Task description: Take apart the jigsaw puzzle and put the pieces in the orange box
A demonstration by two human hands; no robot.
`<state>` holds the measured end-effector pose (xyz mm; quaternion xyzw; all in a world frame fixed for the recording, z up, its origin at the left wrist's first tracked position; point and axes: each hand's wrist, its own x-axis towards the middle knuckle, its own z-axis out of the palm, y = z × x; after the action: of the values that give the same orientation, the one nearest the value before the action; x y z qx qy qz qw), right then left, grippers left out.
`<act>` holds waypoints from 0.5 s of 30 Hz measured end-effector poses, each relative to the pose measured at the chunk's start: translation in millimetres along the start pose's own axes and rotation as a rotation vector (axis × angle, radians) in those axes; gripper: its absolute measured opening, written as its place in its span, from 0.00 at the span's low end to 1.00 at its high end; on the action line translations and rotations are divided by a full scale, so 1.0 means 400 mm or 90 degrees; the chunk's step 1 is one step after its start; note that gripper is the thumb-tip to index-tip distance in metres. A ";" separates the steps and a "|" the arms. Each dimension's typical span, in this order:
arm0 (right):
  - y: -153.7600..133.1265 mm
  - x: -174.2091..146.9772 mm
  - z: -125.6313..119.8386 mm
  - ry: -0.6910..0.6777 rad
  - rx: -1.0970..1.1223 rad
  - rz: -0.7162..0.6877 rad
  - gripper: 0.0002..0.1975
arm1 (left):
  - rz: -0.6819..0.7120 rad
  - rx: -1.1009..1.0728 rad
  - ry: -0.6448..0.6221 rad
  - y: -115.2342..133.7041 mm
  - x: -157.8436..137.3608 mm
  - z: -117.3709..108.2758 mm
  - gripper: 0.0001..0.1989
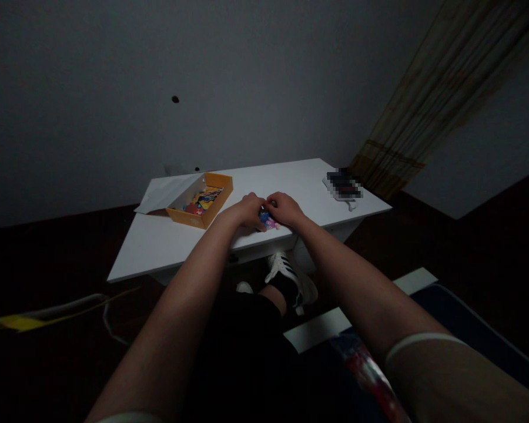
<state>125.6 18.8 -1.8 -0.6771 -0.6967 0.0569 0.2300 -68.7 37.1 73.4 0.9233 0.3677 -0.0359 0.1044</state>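
Observation:
My left hand (250,210) and my right hand (285,210) meet near the front edge of the white table. Between and below them lie small flat printed pieces in blue and pink (271,222), which look like joined jigsaw puzzle pieces. The left thumb presses at their left side while its fingers curl over the top. Pinched together, the fingertips of the right hand touch the upper edge; whatever they hold is too small and dark to make out. To the left stands an open orange box (193,221) with several colourful flat pieces (205,200) inside.
A white sheet (170,192) leans against the box's left side on the white table (154,249). A pixelated dark object (344,184) lies at the table's right end. A curtain (418,106) hangs behind it. My shoe (282,267) shows beneath the table's front edge.

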 end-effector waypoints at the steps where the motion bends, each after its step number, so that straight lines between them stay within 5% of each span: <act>1: 0.002 0.001 0.002 0.000 -0.001 0.000 0.13 | 0.004 -0.001 0.009 -0.001 0.000 0.001 0.38; 6: 0.004 0.001 0.004 0.002 0.000 0.005 0.12 | 0.000 -0.006 0.008 -0.008 0.004 0.005 0.40; 15: 0.005 0.001 0.003 0.001 0.006 -0.002 0.11 | 0.024 -0.024 -0.053 0.007 0.002 -0.002 0.26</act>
<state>127.0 19.6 -3.6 -0.6750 -0.6974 0.0592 0.2336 -66.0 35.9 74.5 0.9257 0.3463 -0.0651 0.1373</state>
